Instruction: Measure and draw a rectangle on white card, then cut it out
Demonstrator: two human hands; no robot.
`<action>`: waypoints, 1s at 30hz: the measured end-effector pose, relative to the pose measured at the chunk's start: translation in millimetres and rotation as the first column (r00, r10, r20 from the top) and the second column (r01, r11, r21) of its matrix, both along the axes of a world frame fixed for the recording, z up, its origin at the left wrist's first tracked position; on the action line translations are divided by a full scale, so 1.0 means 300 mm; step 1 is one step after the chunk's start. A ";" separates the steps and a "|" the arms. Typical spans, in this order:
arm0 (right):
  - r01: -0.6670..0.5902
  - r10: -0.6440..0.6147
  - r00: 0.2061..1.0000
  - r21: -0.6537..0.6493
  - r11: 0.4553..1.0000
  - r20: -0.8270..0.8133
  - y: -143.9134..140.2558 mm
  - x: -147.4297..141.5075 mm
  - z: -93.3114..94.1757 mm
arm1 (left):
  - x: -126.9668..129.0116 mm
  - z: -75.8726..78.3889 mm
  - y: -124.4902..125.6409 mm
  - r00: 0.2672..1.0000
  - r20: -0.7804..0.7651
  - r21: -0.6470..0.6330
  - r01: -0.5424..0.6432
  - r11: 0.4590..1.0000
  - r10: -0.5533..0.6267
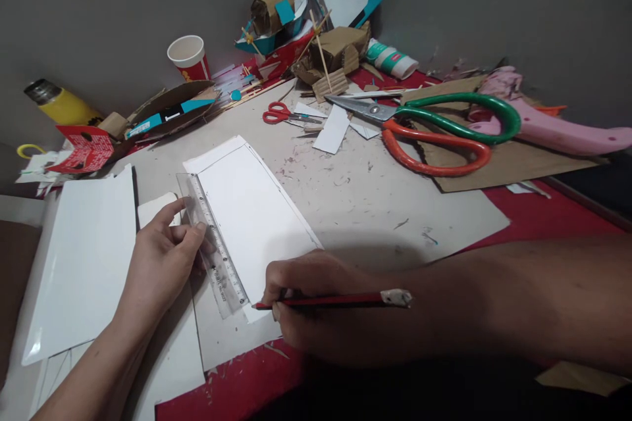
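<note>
A clear plastic ruler (pixel 213 247) lies along the left edge of a white sheet of card (pixel 254 210) that has pencil lines near its borders. My left hand (pixel 168 243) grips the ruler, thumb pressed on its face and index finger at its upper left edge. In my right hand (pixel 301 296) is a red and black pencil (pixel 336 301), pinched between thumb and fingers. The pencil tip meets the card by the ruler's lower end. My right hand hides part of the card's lower right side.
Large scissors (pixel 378 110) with green and orange handles and small red scissors (pixel 277 113) lie beyond the card, near paper scraps (pixel 332 130). Cardboard models (pixel 336 52), a paper cup (pixel 187 56) and a yellow bottle (pixel 64 105) line the wall. White sheets (pixel 89 256) lie left.
</note>
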State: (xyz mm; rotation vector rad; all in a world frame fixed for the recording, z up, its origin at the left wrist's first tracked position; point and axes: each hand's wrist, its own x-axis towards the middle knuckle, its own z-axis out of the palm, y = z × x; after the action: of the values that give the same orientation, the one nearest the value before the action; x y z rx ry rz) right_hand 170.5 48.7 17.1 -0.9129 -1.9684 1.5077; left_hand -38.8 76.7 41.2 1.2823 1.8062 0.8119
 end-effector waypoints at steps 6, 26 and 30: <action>0.006 -0.006 1.000 -0.039 0.999 -0.014 0.001 0.003 -0.002 | 0.001 0.008 -0.002 1.000 -0.003 -0.004 0.000 1.000 0.000; 0.169 -0.193 0.947 -0.114 0.979 -0.255 0.035 0.084 0.078 | -0.021 0.048 -0.031 0.929 0.339 0.223 -0.234 0.946 0.150; 0.176 -0.192 0.975 -0.137 0.975 -0.113 0.030 0.111 0.088 | 0.026 0.071 -0.098 0.909 0.391 0.300 -0.273 0.914 0.144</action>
State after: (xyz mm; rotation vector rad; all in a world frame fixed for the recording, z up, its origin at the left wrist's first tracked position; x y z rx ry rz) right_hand 203.7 57.8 43.6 -0.9973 -1.6672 1.5555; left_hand -30.8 47.3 62.6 1.0635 1.5587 1.4459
